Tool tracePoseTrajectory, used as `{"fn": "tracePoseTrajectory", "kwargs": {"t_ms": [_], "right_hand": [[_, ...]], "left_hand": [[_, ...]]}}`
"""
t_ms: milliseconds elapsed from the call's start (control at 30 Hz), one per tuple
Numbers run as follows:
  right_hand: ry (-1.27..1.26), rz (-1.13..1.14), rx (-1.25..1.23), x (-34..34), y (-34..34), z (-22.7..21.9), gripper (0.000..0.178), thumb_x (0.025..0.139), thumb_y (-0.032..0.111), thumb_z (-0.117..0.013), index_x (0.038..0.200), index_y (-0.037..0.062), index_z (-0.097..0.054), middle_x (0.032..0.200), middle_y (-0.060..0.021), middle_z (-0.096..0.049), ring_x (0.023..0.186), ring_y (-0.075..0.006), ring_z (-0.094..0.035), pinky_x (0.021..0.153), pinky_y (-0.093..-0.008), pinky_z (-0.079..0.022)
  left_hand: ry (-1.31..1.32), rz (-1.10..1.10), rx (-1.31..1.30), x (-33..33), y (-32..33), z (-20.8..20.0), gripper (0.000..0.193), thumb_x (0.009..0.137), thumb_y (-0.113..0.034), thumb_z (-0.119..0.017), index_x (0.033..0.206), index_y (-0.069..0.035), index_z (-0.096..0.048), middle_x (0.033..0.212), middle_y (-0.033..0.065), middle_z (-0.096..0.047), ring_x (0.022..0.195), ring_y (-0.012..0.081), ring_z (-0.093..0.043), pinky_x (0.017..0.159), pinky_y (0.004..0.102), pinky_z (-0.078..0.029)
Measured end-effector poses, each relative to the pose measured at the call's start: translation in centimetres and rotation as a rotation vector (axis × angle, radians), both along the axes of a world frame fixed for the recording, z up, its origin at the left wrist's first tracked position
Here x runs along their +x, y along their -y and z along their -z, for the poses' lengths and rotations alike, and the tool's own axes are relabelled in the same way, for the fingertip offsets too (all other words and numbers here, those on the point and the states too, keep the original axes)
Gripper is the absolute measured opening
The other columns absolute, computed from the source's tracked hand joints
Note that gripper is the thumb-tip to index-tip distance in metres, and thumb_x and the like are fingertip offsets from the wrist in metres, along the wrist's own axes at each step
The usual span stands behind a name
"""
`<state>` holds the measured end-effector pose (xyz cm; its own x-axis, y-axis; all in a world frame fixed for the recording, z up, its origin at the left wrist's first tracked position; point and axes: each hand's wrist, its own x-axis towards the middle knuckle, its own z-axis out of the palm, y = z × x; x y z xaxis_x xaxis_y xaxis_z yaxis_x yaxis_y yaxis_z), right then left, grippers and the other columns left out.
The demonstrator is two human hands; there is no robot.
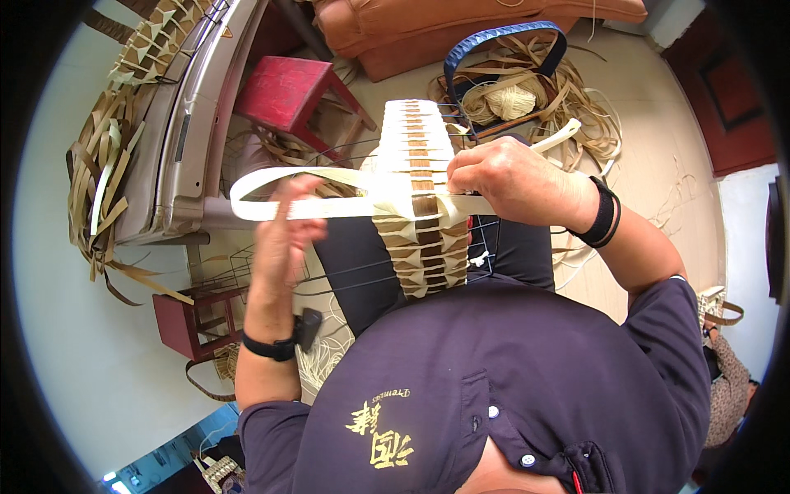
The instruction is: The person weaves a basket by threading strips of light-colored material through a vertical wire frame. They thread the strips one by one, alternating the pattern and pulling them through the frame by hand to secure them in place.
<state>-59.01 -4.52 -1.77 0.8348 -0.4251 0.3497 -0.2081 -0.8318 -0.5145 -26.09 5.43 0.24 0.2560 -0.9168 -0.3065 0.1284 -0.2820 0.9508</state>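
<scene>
A half-woven basket panel [420,239], cream and brown on a black wire frame [350,272], stands across my lap. My right hand [510,177] is closed at its right side, pinching a flat cream strip [471,205] that passes through the weave. On the left the strip bends back in a long loop [247,185]. My left hand [288,226] is at this loop, blurred, its fingers apart and seemingly not gripping it. Another cream strip end [568,130] sticks out beyond my right hand.
A red stool [284,92] stands ahead on the left, beside a grey cabinet-like unit [156,165] with hanging strips [103,181]. Loose brown strips [568,99] and a blue-handled basket [504,33] lie ahead right, before a brown sofa [395,33]. Another person [728,387] is at far right.
</scene>
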Motion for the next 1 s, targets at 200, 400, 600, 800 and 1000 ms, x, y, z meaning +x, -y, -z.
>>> {"fn": "tracePoseTrajectory", "kwargs": {"t_ms": [200, 400, 600, 800, 1000], "right_hand": [[0.054, 0.005, 0.031, -0.2, 0.1, 0.1, 0.013, 0.071, -0.004, -0.067, 0.082, 0.0026, -0.067, 0.083, -0.0129, -0.066, 0.079, -0.0374, -0.07, 0.07, -0.0454, -0.058], [0.056, 0.006, 0.008, -0.1, 0.2, 0.3, 0.018, 0.067, -0.009, -0.063, 0.082, 0.0011, -0.066, 0.084, -0.0136, -0.065, 0.08, -0.039, -0.07, 0.069, -0.0464, -0.057], [0.077, 0.038, -0.004, 0.2, -0.2, 0.4, 0.015, 0.068, -0.007, -0.064, 0.08, 0.0013, -0.065, 0.083, -0.0129, -0.064, 0.079, -0.0381, -0.07, 0.068, -0.0463, -0.057], [0.026, 0.056, -0.025, 0.2, -0.3, 0.0, 0.016, 0.068, -0.005, -0.067, 0.083, 0.0019, -0.068, 0.083, -0.0126, -0.065, 0.079, -0.0373, -0.07, 0.068, -0.0463, -0.057], [0.029, 0.061, -0.065, 0.4, -0.4, 0.0, 0.018, 0.068, -0.003, -0.069, 0.085, 0.0026, -0.069, 0.084, -0.0117, -0.066, 0.08, -0.0363, -0.071, 0.068, -0.0466, -0.057]], "left_hand": [[0.171, 0.335, 0.074, 0.4, 0.1, -0.5, 0.031, 0.104, -0.022, -0.06, 0.09, 0.0, -0.076, 0.065, 0.0006, -0.063, 0.055, 0.0078, -0.054, 0.05, 0.023, -0.041], [0.748, -0.371, -0.499, 14.1, 3.1, -4.1, 0.012, 0.101, -0.011, -0.063, 0.104, -0.001, -0.067, 0.086, 0.0035, -0.064, 0.075, 0.0087, -0.059, 0.062, 0.0253, -0.047], [1.728, -0.199, -0.975, -0.1, 0.2, -3.2, 0.049, 0.079, 0.007, -0.071, 0.126, -0.001, -0.06, 0.123, 0.0178, -0.056, 0.112, 0.035, -0.054, 0.096, 0.0451, -0.047], [1.436, 0.826, -0.848, -9.1, -0.6, -6.2, 0.029, 0.076, -0.01, -0.081, 0.104, -0.008, -0.073, 0.102, 0.0077, -0.069, 0.074, 0.0243, -0.068, 0.064, 0.0349, -0.054], [1.5, 0.937, -0.631, -7.1, 1.3, -5.0, 0.029, 0.074, -0.017, -0.085, 0.099, -0.008, -0.072, 0.086, 0.0092, -0.061, 0.072, 0.028, -0.067, 0.065, 0.0401, -0.056]]}}
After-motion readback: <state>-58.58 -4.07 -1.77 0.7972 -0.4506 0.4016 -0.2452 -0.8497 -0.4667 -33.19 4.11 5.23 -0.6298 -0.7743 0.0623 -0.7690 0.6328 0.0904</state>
